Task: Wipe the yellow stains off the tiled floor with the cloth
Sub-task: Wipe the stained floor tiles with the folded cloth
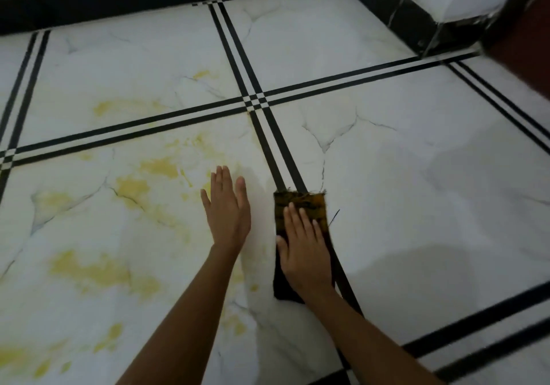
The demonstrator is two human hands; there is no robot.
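Note:
A dark folded cloth (300, 203) with a yellow-brown patterned end lies on the white marble-look tiled floor (416, 176), across a black double stripe. My right hand (303, 247) presses flat on the cloth, fingers spread. My left hand (227, 209) rests flat on the bare tile just left of the cloth, fingers together, holding nothing. Yellow stains (104, 271) spread over the tiles to the left of both hands, with more patches (157, 167) farther up and smaller ones (119, 106) beyond the horizontal stripes.
Black double stripes (256, 100) cross between the tiles. A black skirting (104, 0) runs along the white wall at the top. A white step with black edging (416, 18) juts in at the top right, beside a reddish-brown surface (523, 36).

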